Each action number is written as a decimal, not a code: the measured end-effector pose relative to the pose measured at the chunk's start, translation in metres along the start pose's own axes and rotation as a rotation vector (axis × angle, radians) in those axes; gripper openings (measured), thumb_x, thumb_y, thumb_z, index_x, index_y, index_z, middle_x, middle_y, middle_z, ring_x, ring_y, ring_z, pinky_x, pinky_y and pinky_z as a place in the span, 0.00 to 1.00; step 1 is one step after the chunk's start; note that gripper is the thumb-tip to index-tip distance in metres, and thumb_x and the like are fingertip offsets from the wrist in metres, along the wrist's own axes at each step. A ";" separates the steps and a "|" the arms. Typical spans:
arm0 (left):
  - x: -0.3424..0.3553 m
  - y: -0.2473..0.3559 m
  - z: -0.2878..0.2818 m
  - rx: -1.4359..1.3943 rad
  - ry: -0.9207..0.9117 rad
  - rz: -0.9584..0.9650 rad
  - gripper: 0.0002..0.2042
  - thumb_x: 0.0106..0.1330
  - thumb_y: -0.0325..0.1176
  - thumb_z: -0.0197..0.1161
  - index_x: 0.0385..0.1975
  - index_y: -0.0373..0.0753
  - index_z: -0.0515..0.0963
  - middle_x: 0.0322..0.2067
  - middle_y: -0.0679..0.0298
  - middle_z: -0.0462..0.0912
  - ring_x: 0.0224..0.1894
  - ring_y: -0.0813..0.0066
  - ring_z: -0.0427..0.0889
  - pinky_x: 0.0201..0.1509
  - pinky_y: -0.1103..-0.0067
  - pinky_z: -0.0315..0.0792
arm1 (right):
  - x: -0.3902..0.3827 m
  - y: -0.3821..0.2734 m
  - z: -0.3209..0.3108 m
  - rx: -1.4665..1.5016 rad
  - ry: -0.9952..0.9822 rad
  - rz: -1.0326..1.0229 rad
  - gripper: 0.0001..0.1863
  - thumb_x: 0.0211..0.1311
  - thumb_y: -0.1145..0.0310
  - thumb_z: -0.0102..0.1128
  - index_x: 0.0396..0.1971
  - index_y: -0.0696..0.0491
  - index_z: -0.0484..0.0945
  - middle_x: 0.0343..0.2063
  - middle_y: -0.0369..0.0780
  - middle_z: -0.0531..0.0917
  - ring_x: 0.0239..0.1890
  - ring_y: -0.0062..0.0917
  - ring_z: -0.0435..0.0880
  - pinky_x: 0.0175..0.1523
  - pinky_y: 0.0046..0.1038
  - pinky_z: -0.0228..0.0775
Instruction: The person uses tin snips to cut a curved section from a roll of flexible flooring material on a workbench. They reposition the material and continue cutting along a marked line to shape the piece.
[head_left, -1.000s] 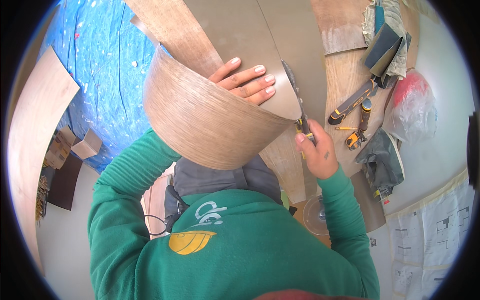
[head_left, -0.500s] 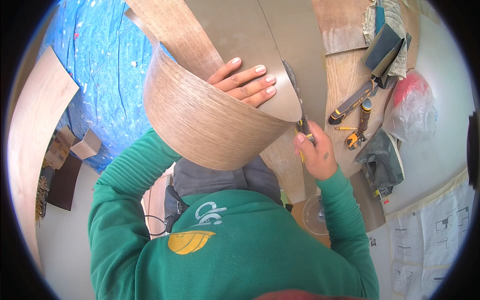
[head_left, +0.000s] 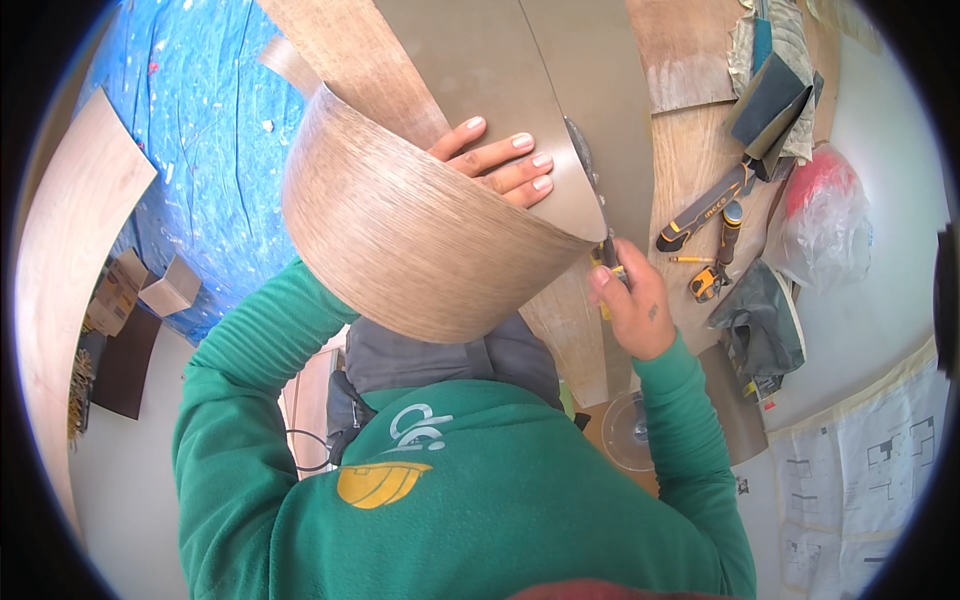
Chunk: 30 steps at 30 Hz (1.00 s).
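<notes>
A wood-grain flooring plank [head_left: 430, 260] curls in a wide bend in front of my chest, its grey backing turned up inside the curl. My left hand [head_left: 500, 162] lies on that backing, fingers stretched out and a little apart. The plank hides its palm and wrist. At the plank's right edge, my right hand [head_left: 636, 300] is closed around the handles of yellow-and-black snips [head_left: 608, 262]. Part of a dark tool head [head_left: 580, 150] shows beyond the edge, against the grey backing. The plank covers where the blades meet it.
To the right lie a black-and-orange tool [head_left: 705, 210], a tape measure [head_left: 706, 284], a pencil [head_left: 692, 259] and a clear plastic bag [head_left: 822, 215]. Blue sheeting [head_left: 215, 150] covers the left side, beside another curved plank [head_left: 80, 200]. A plan sheet [head_left: 860, 480] hangs at lower right.
The curled plank has shifted slightly, covering more of my left hand's fingers. Less of the snips' yellow lower handle shows below my right fingers. Both hands stay in nearly the same place.
</notes>
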<state>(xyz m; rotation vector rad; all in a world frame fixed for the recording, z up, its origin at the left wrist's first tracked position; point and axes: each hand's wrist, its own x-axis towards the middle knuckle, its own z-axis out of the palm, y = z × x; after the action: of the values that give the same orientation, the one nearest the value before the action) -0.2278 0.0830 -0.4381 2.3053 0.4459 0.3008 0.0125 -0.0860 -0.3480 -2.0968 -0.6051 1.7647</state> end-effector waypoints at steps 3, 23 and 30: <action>0.000 0.000 -0.001 -0.007 -0.021 -0.008 0.21 0.73 0.47 0.66 0.63 0.50 0.81 0.66 0.69 0.83 0.73 0.68 0.76 0.82 0.57 0.59 | 0.001 0.000 0.002 0.009 0.003 -0.008 0.20 0.75 0.60 0.65 0.53 0.62 0.78 0.30 0.39 0.82 0.33 0.20 0.77 0.41 0.28 0.74; -0.003 -0.001 0.005 -0.045 0.044 -0.004 0.20 0.72 0.46 0.67 0.61 0.49 0.82 0.64 0.69 0.84 0.72 0.67 0.77 0.82 0.57 0.60 | 0.004 -0.005 -0.001 -0.027 -0.014 -0.024 0.22 0.75 0.60 0.65 0.55 0.63 0.77 0.33 0.41 0.82 0.35 0.22 0.79 0.42 0.29 0.74; -0.006 -0.003 0.010 -0.067 0.077 0.004 0.20 0.72 0.45 0.68 0.61 0.49 0.82 0.65 0.69 0.84 0.72 0.67 0.77 0.82 0.57 0.59 | 0.005 0.001 0.000 -0.024 0.003 -0.006 0.21 0.75 0.58 0.66 0.53 0.62 0.78 0.31 0.41 0.81 0.33 0.22 0.77 0.41 0.29 0.73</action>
<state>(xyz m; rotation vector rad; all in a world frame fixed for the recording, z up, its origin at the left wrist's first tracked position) -0.2301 0.0761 -0.4477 2.2351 0.4631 0.4020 0.0137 -0.0843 -0.3529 -2.1106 -0.6347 1.7593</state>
